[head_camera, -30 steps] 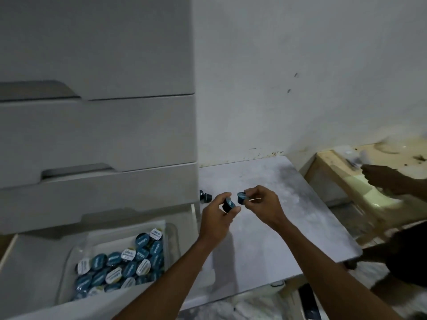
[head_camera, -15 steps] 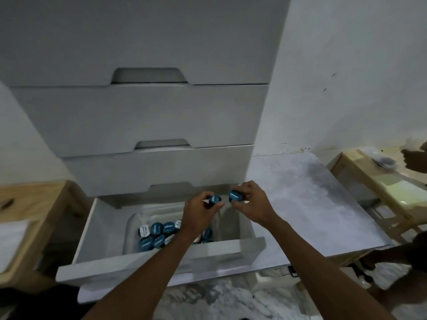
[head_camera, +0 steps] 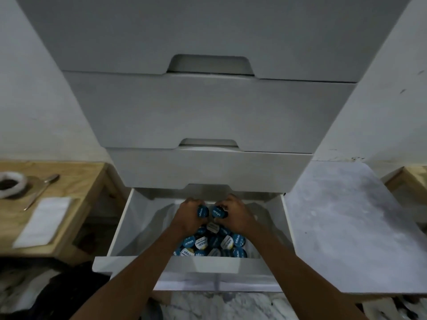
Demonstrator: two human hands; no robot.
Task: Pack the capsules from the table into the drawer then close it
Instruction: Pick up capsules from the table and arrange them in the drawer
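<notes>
Having carried them off the grey marble bench [head_camera: 346, 227], my left hand [head_camera: 187, 215] and right hand [head_camera: 235, 214] each gripped a blue-lidded capsule [head_camera: 202, 211] over the open white drawer [head_camera: 129, 227], ready to drop.

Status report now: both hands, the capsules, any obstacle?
Left hand and right hand each grip one capsule. Both over open drawer, above capsule pile. No obstacle.

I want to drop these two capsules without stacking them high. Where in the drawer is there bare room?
Bare lining shows along the drawer's left wall and at the back, beyond the left hand and right hand. The front middle is crowded: the capsule pile reaches the front panel. The right side holds crumpled lining.
</notes>
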